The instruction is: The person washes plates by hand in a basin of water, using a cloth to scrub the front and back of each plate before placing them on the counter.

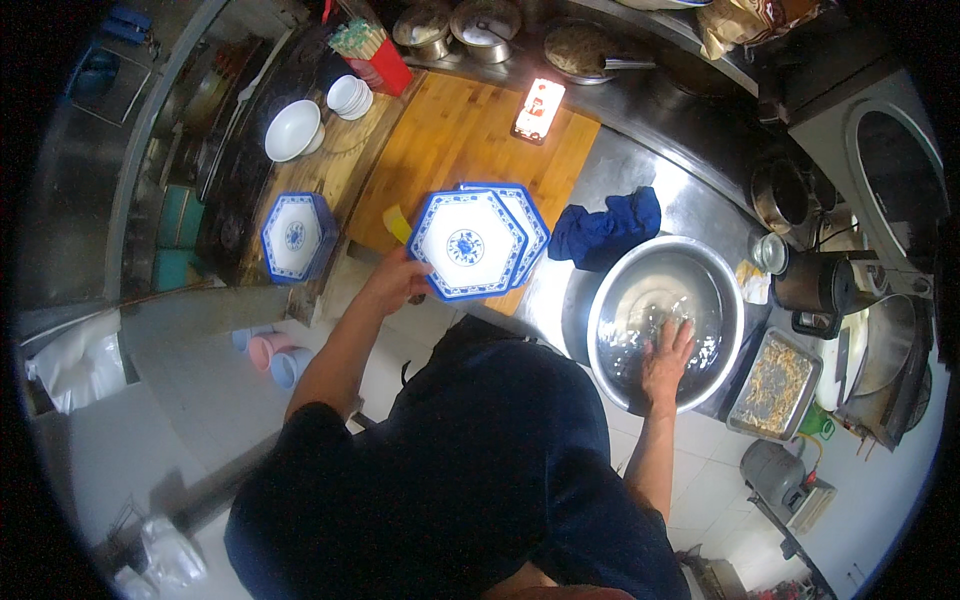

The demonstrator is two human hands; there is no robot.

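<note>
My left hand (pixel 396 281) grips the near left edge of a hexagonal white plate with a blue patterned rim (pixel 466 246). Under or behind that plate another of the same kind shows at the right, above a bamboo cutting board (pixel 450 135). My right hand (pixel 667 364) is spread, fingers apart, over or in the water of a round metal basin (pixel 602 330); whether it touches the water is hard to tell. A dark blue cloth (pixel 609 227) lies crumpled beside the basin. A stack of similar hexagonal plates (pixel 295 236) stands at the left.
White bowls (pixel 294 131), small stacked bowls (pixel 349 97) and a red chopstick holder (pixel 384 71) stand at the upper left. A lit phone (pixel 539 110) lies on the board. Right of the basin are a metal tray of food strips (pixel 776 384) and a dark jug (pixel 814 283).
</note>
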